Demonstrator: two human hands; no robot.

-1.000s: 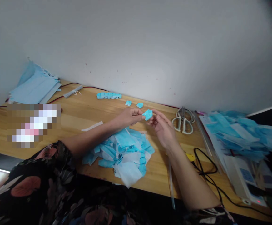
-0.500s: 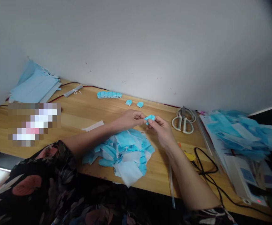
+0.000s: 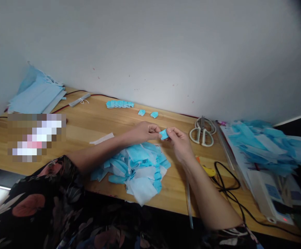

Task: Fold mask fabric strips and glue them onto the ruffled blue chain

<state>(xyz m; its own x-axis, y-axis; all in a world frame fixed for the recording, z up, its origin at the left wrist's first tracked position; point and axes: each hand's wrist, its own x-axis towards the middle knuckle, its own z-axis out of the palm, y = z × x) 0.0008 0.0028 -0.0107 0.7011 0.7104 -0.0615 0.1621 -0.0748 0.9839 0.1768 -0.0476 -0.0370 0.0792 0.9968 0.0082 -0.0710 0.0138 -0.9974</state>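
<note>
Both hands meet over the wooden table (image 3: 93,119) and pinch one small blue fabric piece (image 3: 163,134). My left hand (image 3: 146,131) grips its left side with closed fingers. My right hand (image 3: 178,140) grips its right side. Just below them lies a loose pile of blue and white fabric scraps (image 3: 136,166). Behind the hands, a row of small folded blue pieces (image 3: 120,103) and two single blue pieces (image 3: 147,113) rest near the wall.
White-handled scissors (image 3: 202,131) lie right of my hands. A black cable (image 3: 228,188), a yellow tool (image 3: 208,170) and a white device (image 3: 272,195) sit further right under a heap of blue masks (image 3: 264,143). A stack of blue sheets (image 3: 36,93) is far left.
The blue piece was spread flat between my fingers; now it is folded smaller and pinched tight. Both hands have dropped slightly toward the scrap pile.
</note>
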